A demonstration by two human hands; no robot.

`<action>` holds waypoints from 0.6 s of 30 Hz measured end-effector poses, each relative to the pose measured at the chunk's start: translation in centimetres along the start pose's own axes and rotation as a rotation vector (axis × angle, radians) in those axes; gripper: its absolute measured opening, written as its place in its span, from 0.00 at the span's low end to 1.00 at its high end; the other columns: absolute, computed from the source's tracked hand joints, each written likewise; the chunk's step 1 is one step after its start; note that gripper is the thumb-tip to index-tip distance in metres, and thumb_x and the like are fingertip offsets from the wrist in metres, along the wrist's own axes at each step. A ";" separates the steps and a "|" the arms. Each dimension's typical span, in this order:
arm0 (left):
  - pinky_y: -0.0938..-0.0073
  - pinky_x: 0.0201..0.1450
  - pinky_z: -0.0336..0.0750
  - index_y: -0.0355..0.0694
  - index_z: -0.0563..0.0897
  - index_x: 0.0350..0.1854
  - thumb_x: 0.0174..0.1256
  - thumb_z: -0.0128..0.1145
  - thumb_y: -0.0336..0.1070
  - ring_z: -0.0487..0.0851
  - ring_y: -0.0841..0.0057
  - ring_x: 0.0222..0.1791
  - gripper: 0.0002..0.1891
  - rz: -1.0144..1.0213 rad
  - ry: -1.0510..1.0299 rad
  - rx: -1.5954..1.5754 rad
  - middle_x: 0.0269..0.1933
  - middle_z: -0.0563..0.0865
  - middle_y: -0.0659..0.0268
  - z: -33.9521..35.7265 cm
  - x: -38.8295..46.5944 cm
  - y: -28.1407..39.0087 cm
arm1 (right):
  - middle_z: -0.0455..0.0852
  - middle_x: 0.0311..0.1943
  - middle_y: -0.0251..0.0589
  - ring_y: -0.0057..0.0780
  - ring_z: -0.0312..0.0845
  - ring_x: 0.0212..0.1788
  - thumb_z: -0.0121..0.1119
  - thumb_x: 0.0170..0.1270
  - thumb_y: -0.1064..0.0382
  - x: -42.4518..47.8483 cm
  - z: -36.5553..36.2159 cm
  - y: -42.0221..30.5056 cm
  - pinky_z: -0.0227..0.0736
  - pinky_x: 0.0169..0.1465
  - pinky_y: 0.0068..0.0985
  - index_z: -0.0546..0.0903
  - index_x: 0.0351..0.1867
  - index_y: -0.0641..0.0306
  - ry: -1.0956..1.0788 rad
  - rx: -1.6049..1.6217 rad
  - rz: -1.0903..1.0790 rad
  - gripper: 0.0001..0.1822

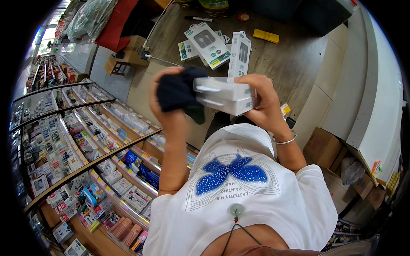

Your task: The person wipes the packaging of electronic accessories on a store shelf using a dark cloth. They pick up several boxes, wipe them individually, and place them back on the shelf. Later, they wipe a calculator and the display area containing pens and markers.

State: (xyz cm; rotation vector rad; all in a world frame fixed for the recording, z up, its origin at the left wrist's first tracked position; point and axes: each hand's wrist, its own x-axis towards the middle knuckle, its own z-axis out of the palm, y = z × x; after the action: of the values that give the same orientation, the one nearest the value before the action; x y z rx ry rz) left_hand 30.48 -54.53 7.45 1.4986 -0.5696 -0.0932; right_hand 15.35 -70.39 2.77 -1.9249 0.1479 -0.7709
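A bunched dark navy cloth is in my left hand, blurred and pressed up against two white cardboard boxes. My right hand grips these stacked white boxes by their right end, thumb below and fingers on top. Beyond them, on the wood-grain tabletop, lies a loose pile of white-and-green earphone boxes with hang tabs. One narrower earphone box rests just past my right fingers; its near end is hidden by the held boxes.
A black marker, a tape roll and a yellow strip-shaped object lie farther back. Stationery shelves run along my left. To the right are a white counter and a cardboard box on the floor.
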 end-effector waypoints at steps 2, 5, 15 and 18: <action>0.71 0.58 0.75 0.36 0.78 0.48 0.69 0.54 0.40 0.82 0.72 0.49 0.13 -0.161 0.090 -0.299 0.46 0.83 0.62 -1.5 0.6 0.1 | 0.84 0.50 0.34 0.37 0.75 0.53 0.71 0.43 0.71 -0.4 0.0 0.0 0.61 0.61 0.31 0.80 0.55 0.53 0.048 0.107 0.080 0.31; 0.71 0.59 0.75 0.35 0.77 0.51 0.75 0.47 0.48 0.82 0.72 0.50 0.18 -0.309 0.116 -0.549 0.47 0.83 0.61 -3.0 0.5 0.8 | 0.83 0.50 0.34 0.37 0.75 0.53 0.71 0.43 0.72 -0.4 -0.1 0.0 0.62 0.60 0.32 0.80 0.55 0.53 0.111 0.123 0.088 0.32; 0.64 0.53 0.75 0.50 0.85 0.45 0.54 0.68 0.38 0.80 0.72 0.51 0.15 0.682 -0.274 0.671 0.54 0.80 0.65 3.7 -5.2 4.8 | 0.84 0.44 0.39 0.42 0.78 0.47 0.68 0.48 0.64 1.4 1.4 -2.0 0.68 0.53 0.34 0.80 0.56 0.55 0.172 -0.188 -0.120 0.28; 0.69 0.53 0.70 0.48 0.86 0.45 0.60 0.66 0.38 0.80 0.75 0.45 0.11 0.905 -0.342 0.680 0.53 0.81 0.67 4.1 -4.7 3.2 | 0.84 0.44 0.38 0.41 0.78 0.48 0.67 0.49 0.62 0.9 2.0 -1.3 0.68 0.53 0.34 0.80 0.55 0.55 0.139 0.052 0.031 0.27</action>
State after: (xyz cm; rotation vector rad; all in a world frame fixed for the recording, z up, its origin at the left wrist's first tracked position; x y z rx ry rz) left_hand 23.85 -56.05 8.96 1.7306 -1.6244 0.6135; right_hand 16.91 -68.60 3.73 -1.8158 0.2400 -0.8798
